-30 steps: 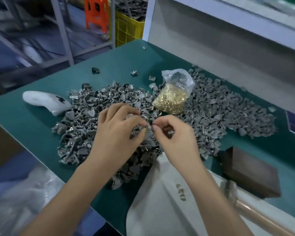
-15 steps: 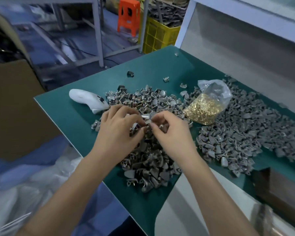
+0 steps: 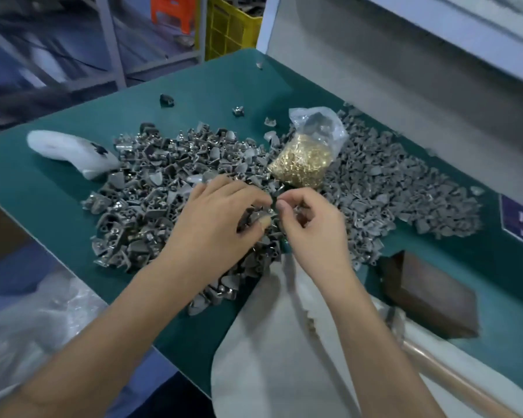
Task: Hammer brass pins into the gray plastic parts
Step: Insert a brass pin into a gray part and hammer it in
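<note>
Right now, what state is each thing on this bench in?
Left hand: grips a gray part.
Right hand: fingertips pinched against that part; pin not discernible.
Pin bag: lying open-topped, full of brass.
Hammer: lying unused.
Dark block: lying flat, bare.

Both hands meet over gray parts (image 3: 151, 203) pile: left hand (image 3: 215, 218) grips a part, right hand (image 3: 308, 218) pinches sth small. Pins bag (image 3: 302, 164) just behind.

Orange stool (image 3: 173, 10) beside yellow crate (image 3: 233, 28)
</note>
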The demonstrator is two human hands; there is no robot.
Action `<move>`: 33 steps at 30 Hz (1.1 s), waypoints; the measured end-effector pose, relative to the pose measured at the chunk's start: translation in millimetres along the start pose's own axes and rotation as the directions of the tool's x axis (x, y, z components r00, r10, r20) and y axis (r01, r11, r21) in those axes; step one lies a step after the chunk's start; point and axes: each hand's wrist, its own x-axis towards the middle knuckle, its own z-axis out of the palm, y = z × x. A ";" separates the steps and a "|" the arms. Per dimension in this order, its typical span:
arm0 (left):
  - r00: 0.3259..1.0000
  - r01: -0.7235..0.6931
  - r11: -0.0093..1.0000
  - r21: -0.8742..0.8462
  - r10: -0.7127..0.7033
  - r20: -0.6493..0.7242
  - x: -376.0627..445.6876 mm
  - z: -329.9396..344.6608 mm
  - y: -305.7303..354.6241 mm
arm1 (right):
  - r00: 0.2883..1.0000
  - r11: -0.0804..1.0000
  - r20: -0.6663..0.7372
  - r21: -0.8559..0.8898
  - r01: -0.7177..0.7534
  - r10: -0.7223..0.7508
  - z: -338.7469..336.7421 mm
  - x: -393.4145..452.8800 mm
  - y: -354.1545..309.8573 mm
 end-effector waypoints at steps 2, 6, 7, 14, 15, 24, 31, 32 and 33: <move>0.998 -0.010 0.999 0.037 0.007 0.069 2.9 14.5 7.1 | 0.998 0.999 -0.033 -0.007 -0.054 0.054 -20.0 -11.0 15.8; 0.990 -0.022 0.995 0.100 0.008 0.141 7.5 37.3 19.5 | 0.992 0.991 -0.066 -0.063 -0.114 0.110 -45.5 -32.7 37.4; 0.987 -0.032 0.992 0.125 0.011 0.159 8.7 42.5 22.4 | 0.990 0.990 -0.077 -0.066 -0.126 0.121 -49.4 -37.2 40.8; 0.974 -0.025 0.929 0.368 -0.060 0.218 25.5 63.9 32.0 | 0.985 0.988 -0.103 -0.056 -0.145 0.139 -59.1 -57.4 48.9; 0.971 -0.011 0.914 0.405 -0.087 0.223 27.9 65.6 33.3 | 0.985 0.988 -0.107 -0.051 -0.143 0.137 -59.9 -58.9 48.8; 0.973 0.031 0.907 0.420 -0.124 0.195 38.0 65.0 41.8 | 0.986 0.989 -0.092 -0.044 -0.141 0.137 -67.6 -67.9 46.9; 0.991 0.020 0.972 0.233 -0.049 0.121 29.9 59.5 43.7 | 0.979 0.981 0.127 -0.133 -0.140 0.157 -81.8 -75.1 43.9; 0.992 0.003 0.978 0.208 -0.030 0.126 27.5 58.6 46.1 | 0.956 0.980 0.241 -0.150 -0.131 0.165 -84.4 -75.6 43.0; 0.990 -0.014 0.983 0.185 -0.011 0.138 25.3 57.6 49.0 | 0.926 0.980 0.337 -0.156 -0.124 0.171 -86.7 -76.2 41.7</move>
